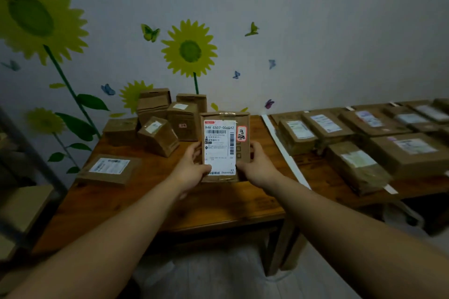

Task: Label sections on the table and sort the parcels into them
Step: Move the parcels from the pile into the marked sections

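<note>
**Squarely in both hands: one parcel, left of the strip**

Just left of the white strip (284, 150) that ran across the table (218, 206), a brown parcel (244, 153) stood on end with its face turned to the camera. The left hand (192, 167) gripped its left edge with fingers curled round the cardboard. The right hand (257, 165) clamped the right edge, on the strip's side, in the same way. Whether the lower edge touched the table could not be told.

A white label (220, 147) with barcodes covered most of the face. A small red-edged sticker (241, 133) with handwriting sat beside it at the upper corner nearer the strip.

Farther left of the strip, back against the wall (340, 31), a heap (158, 126) of brown boxes sat loosely piled, several of them tilted. Farthest left of the strip, a flat parcel (109, 168) lay alone, label up, near the table's edge.

Right of the strip, parcels lay in rows (364, 138), labels up, close beside one another. A painted sunflower (189, 50) showed on the wall, left of the strip's far end.
</note>
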### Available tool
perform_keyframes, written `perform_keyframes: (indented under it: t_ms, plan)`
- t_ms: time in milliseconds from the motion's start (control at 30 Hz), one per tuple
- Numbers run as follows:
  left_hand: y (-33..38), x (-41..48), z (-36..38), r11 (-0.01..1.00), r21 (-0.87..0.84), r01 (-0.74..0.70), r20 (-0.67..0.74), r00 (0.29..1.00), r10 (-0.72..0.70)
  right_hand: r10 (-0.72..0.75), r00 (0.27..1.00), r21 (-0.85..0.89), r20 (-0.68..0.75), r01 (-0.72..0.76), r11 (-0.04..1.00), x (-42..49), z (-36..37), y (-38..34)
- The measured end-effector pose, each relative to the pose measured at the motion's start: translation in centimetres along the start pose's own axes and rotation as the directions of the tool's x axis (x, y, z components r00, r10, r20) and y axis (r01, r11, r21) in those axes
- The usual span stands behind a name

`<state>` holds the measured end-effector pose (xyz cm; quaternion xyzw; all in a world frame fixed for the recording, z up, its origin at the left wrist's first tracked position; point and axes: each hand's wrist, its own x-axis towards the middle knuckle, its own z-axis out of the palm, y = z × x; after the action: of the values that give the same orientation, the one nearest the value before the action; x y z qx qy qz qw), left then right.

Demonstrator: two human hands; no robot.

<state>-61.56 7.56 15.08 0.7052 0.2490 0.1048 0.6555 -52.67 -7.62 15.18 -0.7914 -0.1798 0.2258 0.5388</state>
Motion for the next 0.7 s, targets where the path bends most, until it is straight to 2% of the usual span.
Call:
perform_keyframes:
  t_ms: [133,367,567,700]
  plan:
    - [0.5,-0.8,7.3,0.999,0.025,-0.03,0.036,0.999,0.029,-0.038,0.996,-0.017,-0.079,0.037,0.999,-2.4,-6.5,2.4]
    - [0.2,-0.9,19.8,0.985,0.17,-0.029,0.155,0.988,0.002,-0.091,0.976,-0.201,-0.198,0.051,0.978,-4.9,-16.8,7.8]
    - [0.5,1.7,26.5,0.954,0.297,-0.046,0.222,0.975,-0.022,-0.056,0.968,-0.393,-0.246,-0.047,0.919,-3.7,-22.2,11.6]
    - [-0.1,5.2,29.3,0.923,0.371,-0.102,0.295,0.955,-0.013,0.003,0.969,-0.449,-0.245,-0.116,0.886,-0.5,-24.5,13.3]
